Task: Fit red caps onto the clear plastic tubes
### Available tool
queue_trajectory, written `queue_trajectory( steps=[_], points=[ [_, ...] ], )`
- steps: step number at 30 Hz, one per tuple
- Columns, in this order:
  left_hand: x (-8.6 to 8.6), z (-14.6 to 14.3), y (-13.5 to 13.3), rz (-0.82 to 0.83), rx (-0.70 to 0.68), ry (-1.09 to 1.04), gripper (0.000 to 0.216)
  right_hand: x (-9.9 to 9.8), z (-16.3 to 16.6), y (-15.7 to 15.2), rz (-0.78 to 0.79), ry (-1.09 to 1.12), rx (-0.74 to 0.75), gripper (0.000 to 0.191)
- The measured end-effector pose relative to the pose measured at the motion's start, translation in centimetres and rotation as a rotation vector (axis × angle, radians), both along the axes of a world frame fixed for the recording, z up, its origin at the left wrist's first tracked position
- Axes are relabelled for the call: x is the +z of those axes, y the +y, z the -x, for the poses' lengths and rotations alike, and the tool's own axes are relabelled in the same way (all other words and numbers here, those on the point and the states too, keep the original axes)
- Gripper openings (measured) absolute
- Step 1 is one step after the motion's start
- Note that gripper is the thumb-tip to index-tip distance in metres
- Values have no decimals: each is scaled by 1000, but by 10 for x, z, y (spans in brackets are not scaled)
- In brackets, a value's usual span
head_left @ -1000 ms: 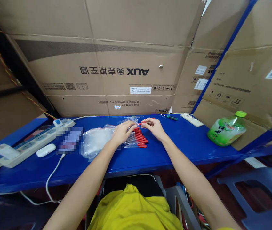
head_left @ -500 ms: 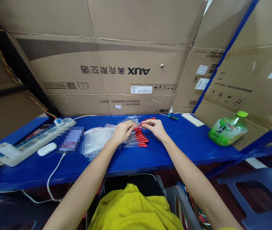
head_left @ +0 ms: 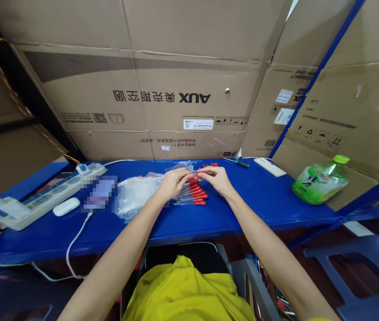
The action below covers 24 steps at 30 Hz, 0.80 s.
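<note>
Over the blue table my left hand [head_left: 173,182] and my right hand [head_left: 218,179] meet almost fingertip to fingertip. The right fingers pinch a small red rubber bulb [head_left: 200,173]. My left thumb and forefinger are pressed together on what looks like the end of a clear glass dropper tube, mostly hidden by the fingers. Just below the hands lies a row of glass droppers with red bulbs [head_left: 200,194], tubes pointing left. Behind the left hand are loose clear tubes [head_left: 187,164]. Several loose red bulbs [head_left: 213,165] lie behind the right hand.
Clear plastic bags [head_left: 136,196] lie left of my left hand. Further left are a blurred phone [head_left: 100,194], a white earbud case [head_left: 66,207] and a power strip [head_left: 54,191]. A screwdriver [head_left: 242,164], a white power bank-like block [head_left: 269,167] and a green bottle [head_left: 319,183] are at right.
The view has shifted very slightly. Both hands stay together in nearly the same place, still pinching, with only small finger movement.
</note>
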<state>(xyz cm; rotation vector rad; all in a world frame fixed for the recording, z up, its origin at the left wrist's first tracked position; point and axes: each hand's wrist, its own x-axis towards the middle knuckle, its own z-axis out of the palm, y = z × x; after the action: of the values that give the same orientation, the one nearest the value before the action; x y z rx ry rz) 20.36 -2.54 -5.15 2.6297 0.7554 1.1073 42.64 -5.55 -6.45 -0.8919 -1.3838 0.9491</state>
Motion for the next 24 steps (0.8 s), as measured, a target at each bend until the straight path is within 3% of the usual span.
queue_trajectory(
  steps=[7,13,17,24],
  points=[
    [1,-5,-3,24,-76,-10,40,-4,7,-3,-62,-137,41,37],
    [0,-2,-2,-55,75,-3,36,1,-1,-1,-74,-132,-7,45],
    [0,0,-2,-56,128,18,36,5,-4,0,-70,-132,-25,36],
    [0,-2,0,19,49,54,38,7,-6,1,-61,-70,-37,39]
  ],
)
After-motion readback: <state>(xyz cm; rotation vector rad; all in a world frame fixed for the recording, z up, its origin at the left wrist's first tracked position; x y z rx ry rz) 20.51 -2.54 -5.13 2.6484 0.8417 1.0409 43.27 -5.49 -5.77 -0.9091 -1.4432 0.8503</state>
